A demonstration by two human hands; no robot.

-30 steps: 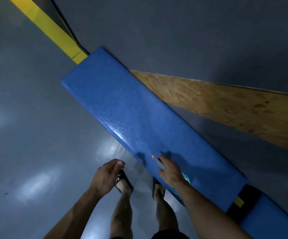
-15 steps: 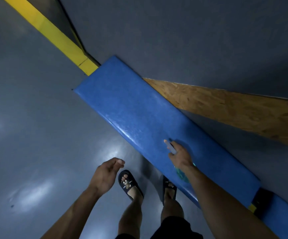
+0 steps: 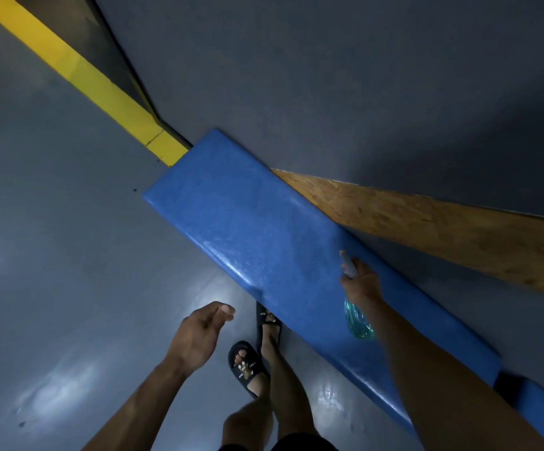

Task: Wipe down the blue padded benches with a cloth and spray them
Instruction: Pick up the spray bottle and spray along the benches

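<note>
While the right hand's (image 3: 360, 284) fingers (image 3: 345, 281) grip the spray bottle (image 3: 358, 320) over the blue desk (image 3: 264, 242), nozzle aimed along it, the left hand (image 3: 199, 336) hangs relaxed, holding nothing; spraying looks underway, and wiping next calls for a cloth, not in view

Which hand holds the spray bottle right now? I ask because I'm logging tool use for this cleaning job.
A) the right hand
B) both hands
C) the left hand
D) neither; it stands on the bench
A: the right hand grips the spray bottle over the blue bench, while the left hand hangs free, holding nothing.
</note>
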